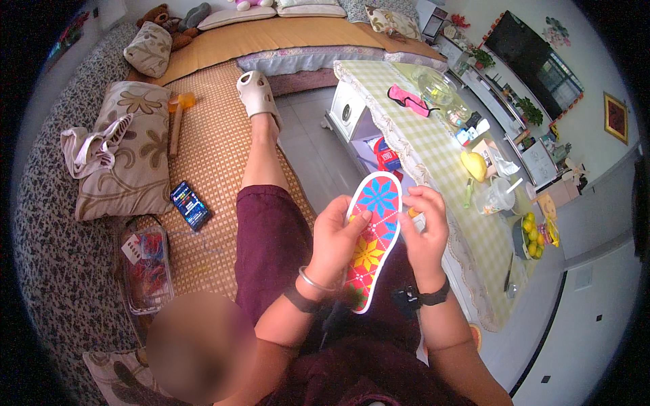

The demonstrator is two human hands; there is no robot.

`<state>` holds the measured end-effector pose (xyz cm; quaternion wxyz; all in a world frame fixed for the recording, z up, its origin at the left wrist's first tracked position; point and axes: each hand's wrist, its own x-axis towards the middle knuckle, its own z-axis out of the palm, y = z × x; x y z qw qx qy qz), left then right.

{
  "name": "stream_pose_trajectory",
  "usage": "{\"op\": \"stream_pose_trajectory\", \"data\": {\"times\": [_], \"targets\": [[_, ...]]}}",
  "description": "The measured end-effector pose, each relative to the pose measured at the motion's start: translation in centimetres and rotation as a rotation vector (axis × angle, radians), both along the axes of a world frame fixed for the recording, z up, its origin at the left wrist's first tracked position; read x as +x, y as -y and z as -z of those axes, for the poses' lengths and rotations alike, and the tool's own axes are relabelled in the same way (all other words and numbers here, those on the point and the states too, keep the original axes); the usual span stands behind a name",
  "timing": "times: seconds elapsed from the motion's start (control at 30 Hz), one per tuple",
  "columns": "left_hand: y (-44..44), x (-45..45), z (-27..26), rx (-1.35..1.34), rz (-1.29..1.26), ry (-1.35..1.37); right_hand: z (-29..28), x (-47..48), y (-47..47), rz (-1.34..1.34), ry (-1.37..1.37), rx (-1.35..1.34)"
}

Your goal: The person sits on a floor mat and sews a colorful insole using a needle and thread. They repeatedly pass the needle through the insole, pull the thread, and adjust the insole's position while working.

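A cross-stitched shoe insole [373,248] with a white border and blue, yellow and red patterns is held up over my lap. My left hand [337,228] grips its left side, thumb on the stitched face and fingers behind. At the upper right edge of the insole is my right hand [426,221], fingers curled and thumb close against the border. Whether a needle or thread sits between those fingers is too small to tell. Both wrists wear dark bands, and a silver bangle [312,280] circles the left one.
To my left, on the woven mat [213,137], lie a lit phone [190,205], a clear box of coloured threads [147,274], a mallet [177,119] and a patterned cushion [129,152]. Rightward, a table with a checked cloth [436,152] bears a plastic cup [495,195] and a fruit bowl [521,243].
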<state>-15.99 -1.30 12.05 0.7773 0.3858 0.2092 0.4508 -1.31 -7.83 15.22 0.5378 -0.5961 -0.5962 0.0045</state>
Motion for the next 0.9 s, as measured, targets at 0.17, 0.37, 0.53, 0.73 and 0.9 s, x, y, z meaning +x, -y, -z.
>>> {"op": "stream_pose_trajectory", "data": {"times": [0.17, 0.37, 0.53, 0.73, 0.9], "targets": [[-0.1, 0.3, 0.5, 0.210, -0.131, -0.186, -3.0, -2.4, 1.2, 0.030, 0.474, 0.102], [-1.9, -0.5, 1.2, 0.352, -0.336, -0.392, -2.6, 3.2, 4.8, -0.209, -0.903, -0.044], [-3.1, -2.1, 1.0, 0.335, -0.470, -0.412, -4.6, 19.4, 10.9, -0.186, -0.963, 0.539], [-1.3, -0.5, 0.3, 0.089, -0.204, -0.069, -6.6, 20.0, 13.1, 0.871, 0.099, 0.292], [0.0, 0.1, 0.3, 0.043, -0.075, -0.044, -2.8, 6.9, 5.8, 0.381, -0.231, 0.054]]}}
